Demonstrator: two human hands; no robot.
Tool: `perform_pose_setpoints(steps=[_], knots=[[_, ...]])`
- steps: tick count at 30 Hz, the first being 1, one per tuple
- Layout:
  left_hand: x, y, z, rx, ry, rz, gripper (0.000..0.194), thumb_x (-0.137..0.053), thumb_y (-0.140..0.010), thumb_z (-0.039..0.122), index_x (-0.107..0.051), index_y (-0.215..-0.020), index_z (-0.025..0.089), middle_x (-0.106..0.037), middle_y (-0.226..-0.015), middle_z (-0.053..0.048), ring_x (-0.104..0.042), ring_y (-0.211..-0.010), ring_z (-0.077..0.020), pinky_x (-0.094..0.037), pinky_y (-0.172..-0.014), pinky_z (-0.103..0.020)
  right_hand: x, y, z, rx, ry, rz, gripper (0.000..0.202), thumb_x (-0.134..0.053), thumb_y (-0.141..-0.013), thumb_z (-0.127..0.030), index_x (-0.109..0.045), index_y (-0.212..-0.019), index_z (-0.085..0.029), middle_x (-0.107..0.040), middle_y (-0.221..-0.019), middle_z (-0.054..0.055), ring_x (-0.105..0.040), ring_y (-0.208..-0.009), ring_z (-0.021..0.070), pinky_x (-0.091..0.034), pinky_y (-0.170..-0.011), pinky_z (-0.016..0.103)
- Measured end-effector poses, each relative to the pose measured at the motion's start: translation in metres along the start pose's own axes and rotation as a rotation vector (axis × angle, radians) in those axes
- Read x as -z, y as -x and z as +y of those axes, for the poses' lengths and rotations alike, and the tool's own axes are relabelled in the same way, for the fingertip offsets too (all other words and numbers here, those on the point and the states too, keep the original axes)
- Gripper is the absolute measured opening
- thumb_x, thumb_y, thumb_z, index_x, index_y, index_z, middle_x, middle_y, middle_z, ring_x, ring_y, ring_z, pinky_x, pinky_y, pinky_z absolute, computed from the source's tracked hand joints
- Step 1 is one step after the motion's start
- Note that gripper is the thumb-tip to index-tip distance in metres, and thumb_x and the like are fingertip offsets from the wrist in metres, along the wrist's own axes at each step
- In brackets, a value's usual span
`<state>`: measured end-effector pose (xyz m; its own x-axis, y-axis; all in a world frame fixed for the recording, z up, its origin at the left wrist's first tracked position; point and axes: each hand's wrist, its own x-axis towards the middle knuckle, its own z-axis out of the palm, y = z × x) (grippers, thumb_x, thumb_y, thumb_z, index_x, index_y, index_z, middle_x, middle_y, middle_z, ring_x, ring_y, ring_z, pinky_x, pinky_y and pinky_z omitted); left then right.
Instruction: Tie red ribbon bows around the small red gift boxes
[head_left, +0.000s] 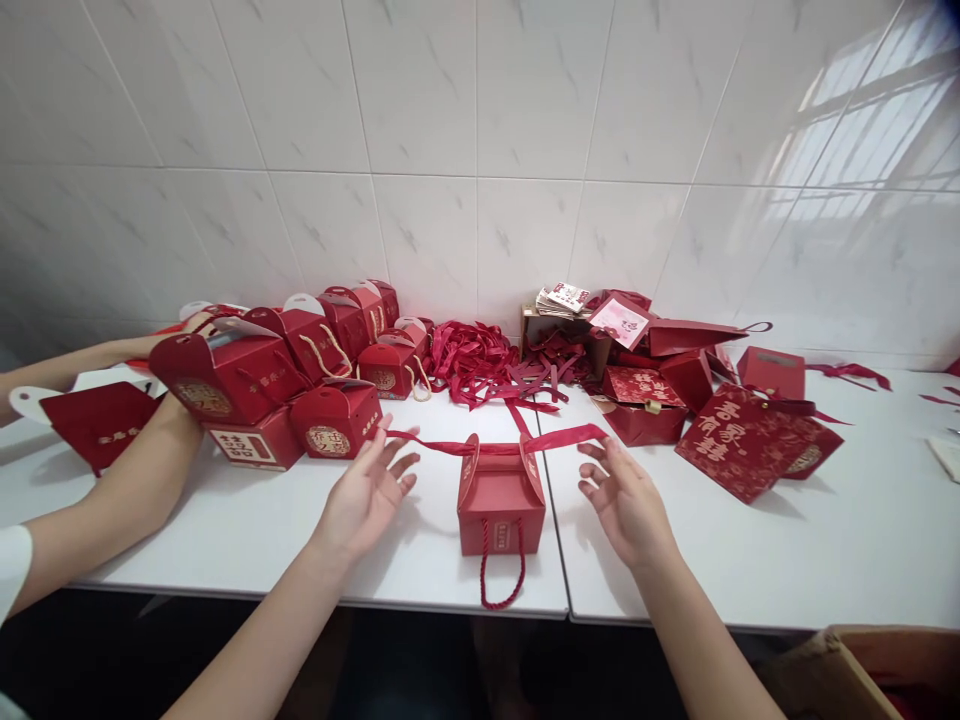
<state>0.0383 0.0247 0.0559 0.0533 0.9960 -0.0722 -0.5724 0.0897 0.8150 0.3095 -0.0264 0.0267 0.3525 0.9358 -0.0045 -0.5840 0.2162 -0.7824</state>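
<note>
A small red gift box (499,492) stands upright near the table's front edge, its side flaps raised. From its front hangs a twisted red cord handle (502,604). A red ribbon (564,438) runs through the tops of the flaps and stretches out to both sides. My left hand (367,495) pinches the ribbon's left end between thumb and index finger, the other fingers loosely spread. At the opposite end, my right hand (624,505) grips the ribbon in the same way. Neither hand touches the box itself.
Stacked red boxes (247,385) stand at left, where a co-worker's arms (142,480) reach in. A ribbon heap (476,360) lies against the tiled wall. Red bags (742,440) and boxes sit at right. A cardboard carton (847,665) is at lower right.
</note>
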Motion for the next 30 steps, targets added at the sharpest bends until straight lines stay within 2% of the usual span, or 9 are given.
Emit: perform_pose_setpoints(steps=[3,6,10,14,17,20,24,27,30], knots=[[-0.010,-0.006,0.016,-0.153,0.053,0.044,0.013,-0.060,-0.084,0.021,-0.066,-0.096,0.021,-0.067,-0.082,0.001,-0.061,-0.063,-0.0078,-0.043,-0.046,-0.015,-0.011,-0.007,-0.017,0.068,-0.111,0.059,0.035,-0.083,-0.060,-0.037,-0.063,-0.084,-0.020,-0.061,-0.081,-0.003,-0.057,-0.064,0.0077,-0.046,-0.055,0.018],[-0.022,-0.009,0.031,-0.275,0.009,0.025,0.011,-0.065,-0.081,0.024,-0.069,-0.088,0.016,-0.065,-0.071,0.000,-0.059,-0.059,-0.0070,-0.041,-0.046,-0.014,-0.022,-0.014,-0.037,0.185,-0.083,0.048,0.030,-0.084,-0.059,-0.034,-0.062,-0.074,-0.018,-0.058,-0.068,-0.004,-0.056,-0.061,0.0082,-0.045,-0.052,0.018],[-0.044,-0.010,0.053,-0.367,-0.170,-0.107,0.026,-0.060,-0.083,0.038,-0.071,-0.088,0.014,-0.068,-0.076,-0.006,-0.061,-0.069,-0.0126,-0.043,-0.049,-0.018,-0.038,-0.021,-0.065,0.367,0.134,-0.085,0.027,-0.079,-0.066,-0.038,-0.065,-0.076,-0.018,-0.056,-0.059,-0.003,-0.050,-0.050,0.0075,-0.040,-0.046,0.019],[-0.072,-0.009,0.074,-0.483,-0.375,-0.189,0.025,-0.063,-0.081,0.036,-0.072,-0.086,0.013,-0.069,-0.082,-0.006,-0.060,-0.069,-0.0127,-0.045,-0.055,-0.021,-0.054,-0.029,-0.086,0.541,0.393,-0.174,0.026,-0.070,-0.076,-0.044,-0.066,-0.076,-0.018,-0.057,-0.059,-0.001,-0.049,-0.050,0.0094,-0.040,-0.047,0.023],[-0.089,-0.011,0.084,-0.537,-0.512,-0.222,0.027,-0.071,-0.074,0.035,-0.073,-0.090,0.013,-0.070,-0.081,-0.006,-0.063,-0.072,-0.0162,-0.048,-0.063,-0.026,-0.066,-0.034,-0.097,0.642,0.464,-0.196,0.024,-0.072,-0.074,-0.042,-0.066,-0.074,-0.019,-0.061,-0.067,0.000,-0.054,-0.058,0.0115,-0.044,-0.053,0.024],[-0.102,-0.012,0.088,-0.545,-0.608,-0.249,0.033,-0.072,-0.072,0.041,-0.072,-0.091,0.014,-0.071,-0.081,-0.007,-0.065,-0.074,-0.0186,-0.050,-0.066,-0.028,-0.080,-0.035,-0.104,0.624,0.429,-0.276,0.024,-0.071,-0.074,-0.042,-0.066,-0.081,-0.019,-0.063,-0.071,-0.001,-0.058,-0.062,0.0116,-0.048,-0.057,0.024],[-0.115,-0.011,0.089,-0.510,-0.613,-0.352,0.034,-0.065,-0.077,0.047,-0.072,-0.084,0.015,-0.070,-0.080,-0.007,-0.065,-0.075,-0.0182,-0.051,-0.068,-0.030,-0.095,-0.032,-0.111,0.509,0.370,-0.366,0.026,-0.070,-0.075,-0.043,-0.065,-0.076,-0.018,-0.065,-0.074,0.000,-0.063,-0.069,0.0121,-0.052,-0.065,0.024],[-0.122,-0.008,0.090,-0.508,-0.513,-0.384,0.024,-0.072,-0.073,0.037,-0.070,-0.083,0.015,-0.068,-0.079,-0.003,-0.064,-0.074,-0.0152,-0.052,-0.069,-0.029,-0.104,-0.030,-0.114,0.361,0.299,-0.413,0.028,-0.074,-0.071,-0.043,-0.063,-0.076,-0.018,-0.065,-0.071,0.000,-0.065,-0.069,0.0132,-0.053,-0.067,0.026],[-0.127,-0.004,0.090,-0.506,-0.443,-0.403,0.019,-0.074,-0.071,0.027,-0.069,-0.084,0.015,-0.066,-0.078,-0.001,-0.063,-0.073,-0.0138,-0.053,-0.070,-0.030,-0.110,-0.028,-0.114,0.306,0.296,-0.409,0.030,-0.076,-0.069,-0.043,-0.062,-0.078,-0.017,-0.065,-0.070,0.000,-0.066,-0.067,0.0133,-0.054,-0.066,0.026]])
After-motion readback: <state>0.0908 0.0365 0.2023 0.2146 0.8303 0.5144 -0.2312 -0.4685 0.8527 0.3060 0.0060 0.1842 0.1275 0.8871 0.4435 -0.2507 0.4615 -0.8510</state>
